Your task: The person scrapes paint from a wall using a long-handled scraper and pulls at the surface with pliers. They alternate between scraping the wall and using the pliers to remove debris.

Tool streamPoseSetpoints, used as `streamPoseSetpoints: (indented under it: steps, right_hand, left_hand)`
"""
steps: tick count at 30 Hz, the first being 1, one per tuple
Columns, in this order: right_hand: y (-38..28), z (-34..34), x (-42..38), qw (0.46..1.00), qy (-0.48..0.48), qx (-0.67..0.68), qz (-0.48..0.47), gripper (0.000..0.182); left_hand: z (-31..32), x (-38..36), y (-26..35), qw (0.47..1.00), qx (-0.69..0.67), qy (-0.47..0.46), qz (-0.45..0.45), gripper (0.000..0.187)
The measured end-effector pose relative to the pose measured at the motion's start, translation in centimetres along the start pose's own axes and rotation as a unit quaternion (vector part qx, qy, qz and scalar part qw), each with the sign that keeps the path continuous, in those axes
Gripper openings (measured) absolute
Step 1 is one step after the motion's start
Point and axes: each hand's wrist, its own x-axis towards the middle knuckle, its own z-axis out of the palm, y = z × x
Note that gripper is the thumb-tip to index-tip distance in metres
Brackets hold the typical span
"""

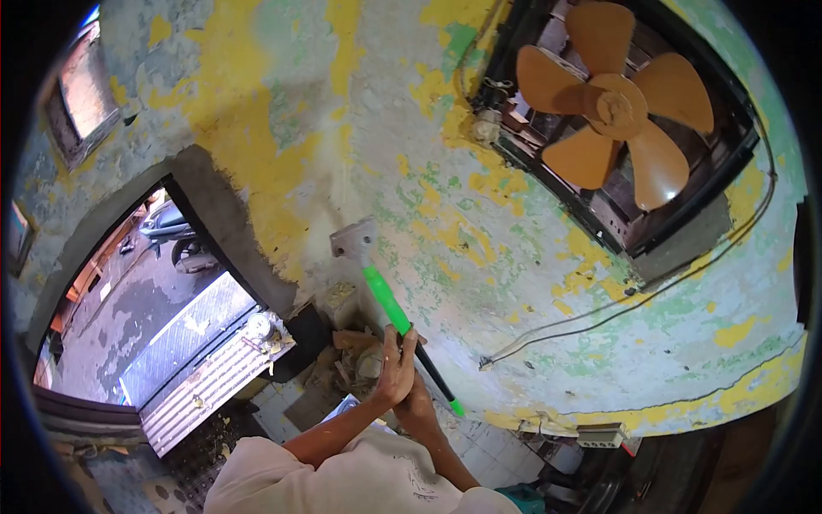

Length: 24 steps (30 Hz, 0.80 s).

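Observation:
A long-handled scraper [387, 298] with a bright green grip, a black lower shaft and a green end cap slants up toward the wall. Its wide flat metal blade [352, 240] is at the peeling wall surface, near a patch of yellow paint. My left hand [395, 370] is closed at the handle just below the green grip. Close beside it and partly covered by it, my right hand [417, 404] also holds the handle. Some fingers of both hands are hidden.
A large orange fan [615, 107] sits in a black-framed wall opening at upper right, with loose cables [591, 330] below. An open doorway [128, 291] is at left. Rubble [364, 355] lies at the wall's foot; a socket strip [599, 435] is low on the right.

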Motion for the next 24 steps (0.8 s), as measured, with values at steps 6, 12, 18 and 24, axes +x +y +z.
streamPoseSetpoints:
  steps: [6, 12, 18, 24]
  right_hand:
    - [-2.2, 0.8, 0.6, 0.984, -0.108, 0.051, 0.131, 0.043]
    - [-7.2, -1.0, 2.9, 0.954, -0.094, 0.203, 0.202, 0.047]
    - [-7.7, -1.9, 20.2, 0.943, 0.007, 0.256, 0.211, 0.037]
    - [-23.3, -4.4, 30.5, 0.905, 0.216, 0.031, -0.365, 0.029]
  left_hand:
    - [-5.4, 2.3, -0.4, 0.997, 0.042, 0.068, -0.005, 0.025]
    - [-18.9, 6.9, -1.5, 0.961, 0.075, 0.258, 0.071, 0.034]
    - [-26.1, 2.5, -2.4, 0.940, 0.190, 0.272, 0.076, 0.027]
    - [-27.5, -2.1, -5.1, 0.954, 0.131, 0.270, 0.019, 0.023]
